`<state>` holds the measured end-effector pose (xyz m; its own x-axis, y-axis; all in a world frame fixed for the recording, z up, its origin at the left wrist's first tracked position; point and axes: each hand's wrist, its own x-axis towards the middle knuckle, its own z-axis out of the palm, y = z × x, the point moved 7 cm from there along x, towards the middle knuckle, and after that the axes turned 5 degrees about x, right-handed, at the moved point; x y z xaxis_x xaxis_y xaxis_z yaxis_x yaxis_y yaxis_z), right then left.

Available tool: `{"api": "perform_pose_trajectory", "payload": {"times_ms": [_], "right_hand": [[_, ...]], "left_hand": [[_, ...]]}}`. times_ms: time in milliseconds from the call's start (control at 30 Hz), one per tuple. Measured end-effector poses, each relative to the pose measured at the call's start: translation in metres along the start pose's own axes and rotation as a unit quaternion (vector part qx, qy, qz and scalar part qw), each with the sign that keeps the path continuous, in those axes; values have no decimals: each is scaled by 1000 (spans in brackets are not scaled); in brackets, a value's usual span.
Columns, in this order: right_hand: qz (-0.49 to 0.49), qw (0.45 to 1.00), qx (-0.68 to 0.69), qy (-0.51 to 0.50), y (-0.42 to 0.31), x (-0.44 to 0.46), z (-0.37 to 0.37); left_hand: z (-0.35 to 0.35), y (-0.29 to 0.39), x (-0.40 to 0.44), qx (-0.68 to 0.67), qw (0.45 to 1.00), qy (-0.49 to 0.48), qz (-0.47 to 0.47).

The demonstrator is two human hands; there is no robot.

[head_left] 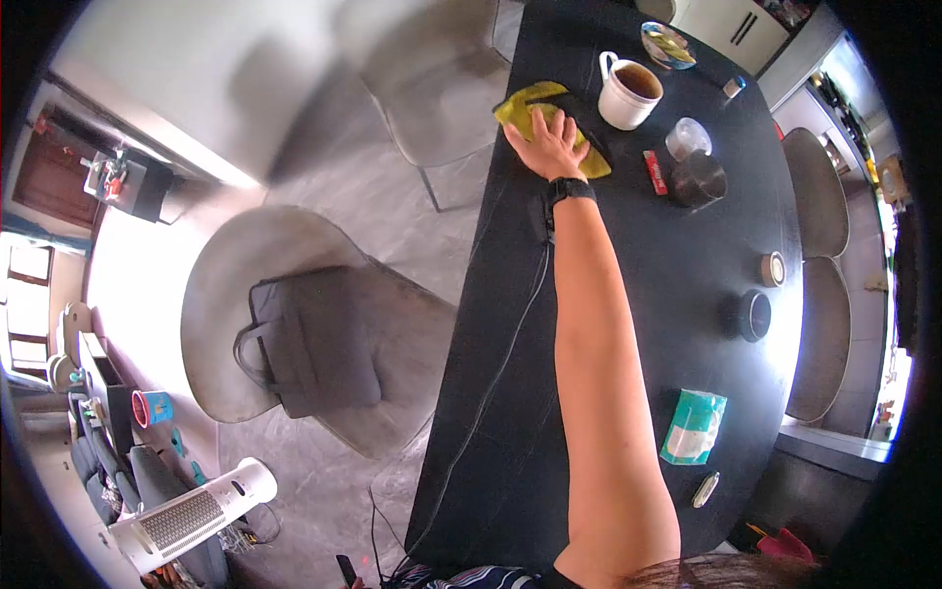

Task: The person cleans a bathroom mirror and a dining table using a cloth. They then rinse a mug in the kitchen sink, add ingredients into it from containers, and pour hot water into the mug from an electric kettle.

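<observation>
My right hand [549, 147] presses down with spread fingers on a yellow-green cloth [596, 165] with dark parts, near the left edge of the black table [510, 412]. A dark watch [571, 190] is on that wrist. Just right of the hand stands a white mug [628, 96] with brown liquid in it. At the bottom edge, a small patch of skin, probably my left hand [359, 583], shows beside a narrow dark object [346, 569]. Its fingers are mostly out of frame.
Right of my arm are a red packet [654, 173], a clear container [688, 139], a dark cup [699, 180], a tape roll [773, 269], a round black item [754, 315] and a green-white pack [695, 427]. A thin cable [491, 388] crosses the table. A bag [319, 339] lies on a chair.
</observation>
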<state>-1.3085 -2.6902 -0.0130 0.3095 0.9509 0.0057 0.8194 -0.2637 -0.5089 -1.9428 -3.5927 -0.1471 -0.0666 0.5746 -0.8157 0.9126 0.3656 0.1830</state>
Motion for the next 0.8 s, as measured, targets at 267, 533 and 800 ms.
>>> {"api": "perform_pose_trajectory", "payload": {"times_ms": [267, 533, 800], "right_hand": [[-57, 993, -56, -88, -32, 20, 16], [-171, 976, -76, -113, -40, -56, 18], [-224, 955, -65, -182, -51, -226, 30]], "left_hand": [[-15, 21, -4, 49, 995, 57, 59], [13, 0, 27, -488, 812, -106, -302], [-57, 72, 22, -479, 841, -4, -250]]}}
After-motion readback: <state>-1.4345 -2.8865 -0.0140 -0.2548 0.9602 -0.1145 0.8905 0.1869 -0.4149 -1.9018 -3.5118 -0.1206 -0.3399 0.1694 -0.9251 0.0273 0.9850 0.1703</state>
